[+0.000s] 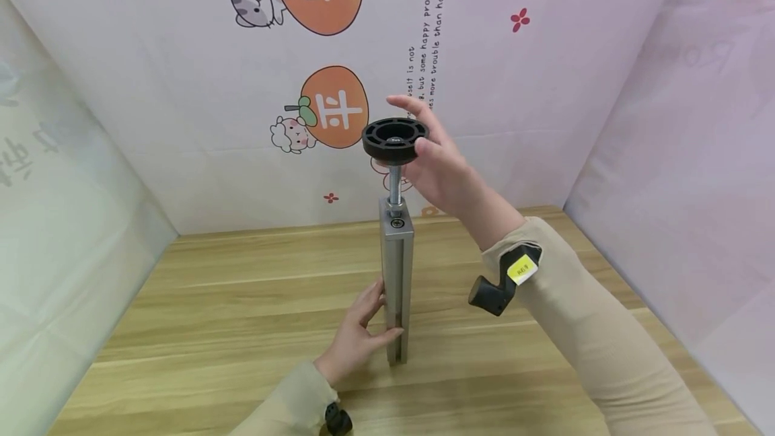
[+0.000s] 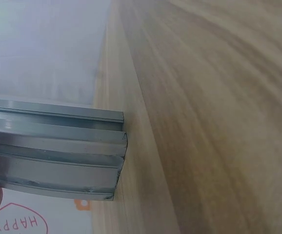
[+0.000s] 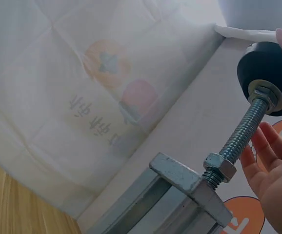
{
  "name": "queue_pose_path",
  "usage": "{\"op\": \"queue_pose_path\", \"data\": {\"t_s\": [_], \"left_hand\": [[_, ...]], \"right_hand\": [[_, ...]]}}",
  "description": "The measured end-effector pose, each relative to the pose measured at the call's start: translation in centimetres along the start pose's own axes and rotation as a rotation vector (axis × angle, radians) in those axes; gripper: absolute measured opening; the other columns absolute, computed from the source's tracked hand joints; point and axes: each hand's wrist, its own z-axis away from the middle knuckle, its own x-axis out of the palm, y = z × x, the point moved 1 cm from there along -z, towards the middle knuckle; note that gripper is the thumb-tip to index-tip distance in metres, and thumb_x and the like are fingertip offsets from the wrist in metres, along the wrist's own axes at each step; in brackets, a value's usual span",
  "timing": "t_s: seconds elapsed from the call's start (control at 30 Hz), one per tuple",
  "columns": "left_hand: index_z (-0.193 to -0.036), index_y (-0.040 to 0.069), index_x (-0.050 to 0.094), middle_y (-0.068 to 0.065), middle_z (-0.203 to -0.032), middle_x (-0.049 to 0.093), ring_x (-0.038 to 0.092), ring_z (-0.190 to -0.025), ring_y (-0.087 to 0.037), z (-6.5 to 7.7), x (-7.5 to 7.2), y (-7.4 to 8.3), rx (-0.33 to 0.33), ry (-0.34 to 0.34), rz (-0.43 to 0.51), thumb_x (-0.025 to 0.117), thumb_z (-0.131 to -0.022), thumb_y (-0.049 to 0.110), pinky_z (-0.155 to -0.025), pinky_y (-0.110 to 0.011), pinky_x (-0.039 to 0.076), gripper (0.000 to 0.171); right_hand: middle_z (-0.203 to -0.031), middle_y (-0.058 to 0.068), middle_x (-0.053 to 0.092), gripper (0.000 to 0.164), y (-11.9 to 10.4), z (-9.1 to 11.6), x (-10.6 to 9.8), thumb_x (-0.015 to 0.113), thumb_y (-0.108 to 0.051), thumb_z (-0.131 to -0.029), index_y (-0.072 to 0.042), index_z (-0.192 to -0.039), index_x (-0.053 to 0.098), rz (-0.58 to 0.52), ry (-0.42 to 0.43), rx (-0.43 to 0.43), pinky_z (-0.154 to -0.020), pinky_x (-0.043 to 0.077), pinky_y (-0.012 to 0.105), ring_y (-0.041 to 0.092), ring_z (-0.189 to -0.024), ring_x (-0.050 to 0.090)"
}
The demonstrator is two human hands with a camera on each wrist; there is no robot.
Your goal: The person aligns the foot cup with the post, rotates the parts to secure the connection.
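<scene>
An aluminium profile (image 1: 397, 288) stands upright on the wooden table, its grooved lower end (image 2: 58, 156) at the tabletop in the left wrist view. My left hand (image 1: 358, 338) grips it low down, thumb across the near face and fingers on the left side. From the profile's top end plate rises a threaded rod (image 3: 246, 127) with a hex nut (image 3: 220, 167) near its base. A round black levelling foot (image 1: 395, 141) crowns the rod, ribbed side up. My right hand (image 1: 440, 165) is at its right edge, thumb touching the rim and the fingers loosely extended behind it.
Light printed cloth (image 1: 200, 120) hangs behind the wooden table (image 1: 242, 301), with more cloth walls at left and right. Black wrist mounts sit on both sleeves; the right one (image 1: 502, 284) sticks out over the table beside the profile.
</scene>
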Motion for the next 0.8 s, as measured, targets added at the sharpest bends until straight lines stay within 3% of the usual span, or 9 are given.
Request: {"op": "queue_pose_path", "data": {"t_s": [0.2,0.4,0.6,0.8], "left_hand": [[-0.152,0.024,0.021,0.016,-0.146,0.031,0.035,-0.13,0.001,-0.1,0.0,-0.1,0.019,0.004,0.005,0.071,-0.073,-0.016,-0.105,-0.022,0.039,0.101],[-0.151,0.025,0.021,0.017,-0.146,0.03,0.036,-0.128,0.002,0.1,0.0,-0.1,0.0,0.002,-0.003,0.071,-0.073,-0.016,-0.104,-0.023,0.04,0.102],[-0.151,0.026,0.022,0.015,-0.145,0.03,0.037,-0.127,0.002,0.1,0.1,0.0,-0.036,0.006,-0.002,0.072,-0.074,-0.013,-0.104,-0.022,0.039,0.099],[-0.151,0.025,0.023,0.014,-0.146,0.03,0.038,-0.126,0.002,0.1,0.0,0.3,-0.062,0.004,0.009,0.072,-0.075,-0.011,-0.104,-0.019,0.038,0.097]], "right_hand": [[-0.111,0.008,0.054,0.06,-0.5,-0.1,0.2,0.063,-0.042,-0.08,-0.017,-0.128,0.037,-0.167,-0.095,0.072,-0.096,0.039,0.036,0.022,-0.104,0.052],[-0.118,0.011,0.048,0.06,-0.5,-0.7,0.6,0.06,-0.033,-0.07,-0.019,-0.125,0.042,-0.27,-0.123,0.108,-0.1,0.036,0.036,0.023,-0.109,0.047],[-0.119,0.013,0.047,0.054,-0.5,-1.0,1.2,0.056,-0.025,-0.07,-0.017,-0.123,0.047,-0.375,-0.187,0.111,-0.103,0.038,0.033,0.024,-0.112,0.046],[-0.116,0.013,0.047,0.054,-0.6,-1.1,1.9,0.055,-0.021,-0.065,-0.014,-0.118,0.051,-0.411,-0.156,0.112,-0.101,0.043,0.032,0.025,-0.108,0.047]]}}
